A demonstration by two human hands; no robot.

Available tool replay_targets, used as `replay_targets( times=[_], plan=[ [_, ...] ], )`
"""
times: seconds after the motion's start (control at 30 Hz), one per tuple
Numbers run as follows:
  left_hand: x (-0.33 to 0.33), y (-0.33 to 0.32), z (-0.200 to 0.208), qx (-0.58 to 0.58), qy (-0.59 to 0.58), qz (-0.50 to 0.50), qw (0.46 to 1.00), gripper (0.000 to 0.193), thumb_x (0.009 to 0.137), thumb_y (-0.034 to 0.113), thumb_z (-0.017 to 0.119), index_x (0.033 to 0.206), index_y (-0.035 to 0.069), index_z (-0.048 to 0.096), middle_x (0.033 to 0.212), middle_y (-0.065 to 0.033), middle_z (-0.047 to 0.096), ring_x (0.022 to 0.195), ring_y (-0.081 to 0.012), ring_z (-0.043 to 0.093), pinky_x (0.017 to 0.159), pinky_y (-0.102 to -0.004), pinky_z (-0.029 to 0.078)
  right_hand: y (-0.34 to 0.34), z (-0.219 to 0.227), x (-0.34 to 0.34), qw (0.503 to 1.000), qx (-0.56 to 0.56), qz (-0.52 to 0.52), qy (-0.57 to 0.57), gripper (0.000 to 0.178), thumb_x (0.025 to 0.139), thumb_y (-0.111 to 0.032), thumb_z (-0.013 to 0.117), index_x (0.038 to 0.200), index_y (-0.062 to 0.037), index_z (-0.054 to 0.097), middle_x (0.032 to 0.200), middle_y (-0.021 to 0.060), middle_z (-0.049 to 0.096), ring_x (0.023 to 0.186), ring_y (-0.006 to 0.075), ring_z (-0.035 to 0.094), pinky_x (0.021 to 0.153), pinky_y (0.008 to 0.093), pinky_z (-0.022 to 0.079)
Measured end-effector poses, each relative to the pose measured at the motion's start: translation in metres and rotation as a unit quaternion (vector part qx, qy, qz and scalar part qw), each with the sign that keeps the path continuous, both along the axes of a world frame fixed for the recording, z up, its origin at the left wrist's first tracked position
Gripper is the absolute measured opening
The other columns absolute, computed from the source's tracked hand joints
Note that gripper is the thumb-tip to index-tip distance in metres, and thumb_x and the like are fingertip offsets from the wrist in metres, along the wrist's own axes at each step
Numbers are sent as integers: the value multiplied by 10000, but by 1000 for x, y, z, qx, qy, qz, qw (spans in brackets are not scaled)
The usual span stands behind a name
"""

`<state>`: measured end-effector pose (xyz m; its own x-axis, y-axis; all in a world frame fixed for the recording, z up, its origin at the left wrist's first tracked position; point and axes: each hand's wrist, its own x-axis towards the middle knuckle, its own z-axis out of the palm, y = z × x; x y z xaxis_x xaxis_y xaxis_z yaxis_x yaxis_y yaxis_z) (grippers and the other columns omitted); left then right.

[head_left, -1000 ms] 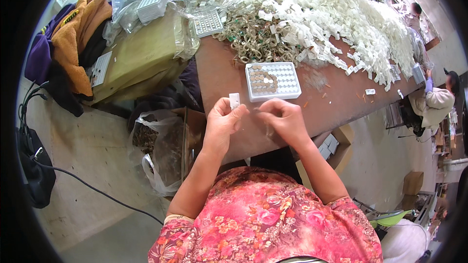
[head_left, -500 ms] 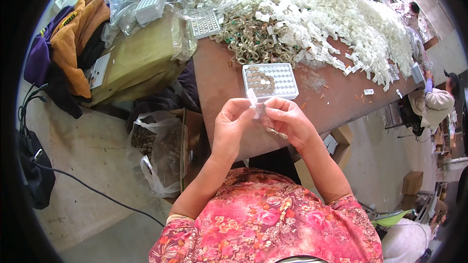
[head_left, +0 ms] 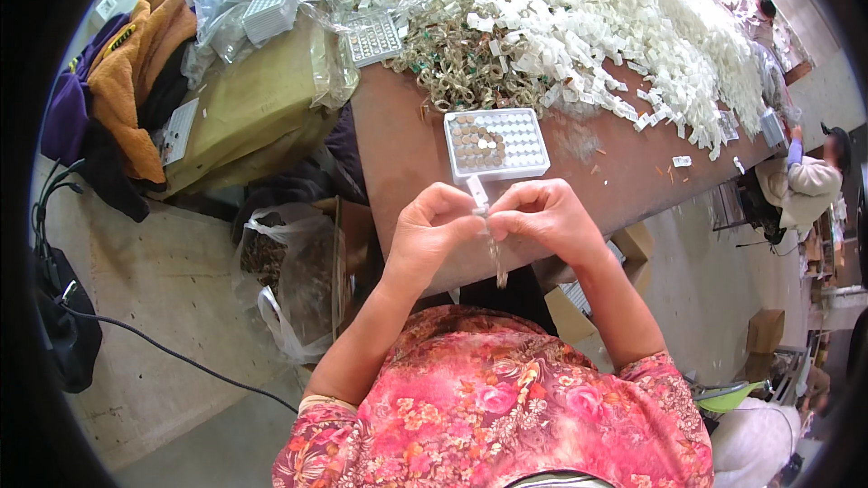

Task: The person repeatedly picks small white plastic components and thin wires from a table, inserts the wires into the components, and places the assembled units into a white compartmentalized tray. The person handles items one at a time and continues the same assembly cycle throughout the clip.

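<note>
Just past the table's near edge, both my hands meet at a small white tag (head_left: 476, 190) with a thin beige strand (head_left: 500, 267) hanging below it. My left hand (head_left: 432, 228) is closed, its thumb and forefinger pinching the tag from the left. From the right, my right hand (head_left: 547, 217) pinches where the strand joins it; the fingertips hide the joint. Beyond my hands lies a white tray (head_left: 502, 175) with rows of round wells. Brown discs (head_left: 470, 140) fill part of its left side, with a paler one among them.
A large heap of white tags (head_left: 579, 18) covers the far table (head_left: 407, 154), with a pile of beige loops (head_left: 461, 72) before it. On the left are a yellowish wrapped bundle (head_left: 262, 108) and a plastic bag (head_left: 307, 307). A person (head_left: 809, 181) is at far right.
The strand has swung from slanting right to hanging nearly straight down. My fingertips have drawn closer together around the tag, and my right hand has shifted slightly right.
</note>
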<state>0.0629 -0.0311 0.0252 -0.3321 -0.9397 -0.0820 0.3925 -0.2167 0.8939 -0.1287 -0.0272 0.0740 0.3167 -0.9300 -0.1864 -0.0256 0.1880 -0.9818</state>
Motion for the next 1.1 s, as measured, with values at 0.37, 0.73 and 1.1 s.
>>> replay_targets(
  times=[0.37,0.73,1.1],
  plan=[
    [-17,10,6,2,64,38,997,114,850,11,694,910,29,599,859,-45,670,773,-91,624,721,-228,507,11,-32,3,974,123,-52,-181,236,878,-277,698,843,-73,584,832,7,626,784,91,596,718,232,460],
    [-24,12,5,-118,-114,184,969,138,790,22,749,877,23,641,827,-32,693,774,-71,634,709,-224,510,30,-22,18,965,-184,-143,120,83,818,-51,678,857,13,642,823,77,646,761,144,616,712,280,493],
    [-16,8,-1,-120,-2,127,985,138,874,4,673,953,41,566,935,-64,664,858,-96,622,766,-214,498,25,-19,22,975,-161,-138,70,89,844,-62,675,853,12,627,800,39,637,749,104,598,709,276,499]
  ],
)
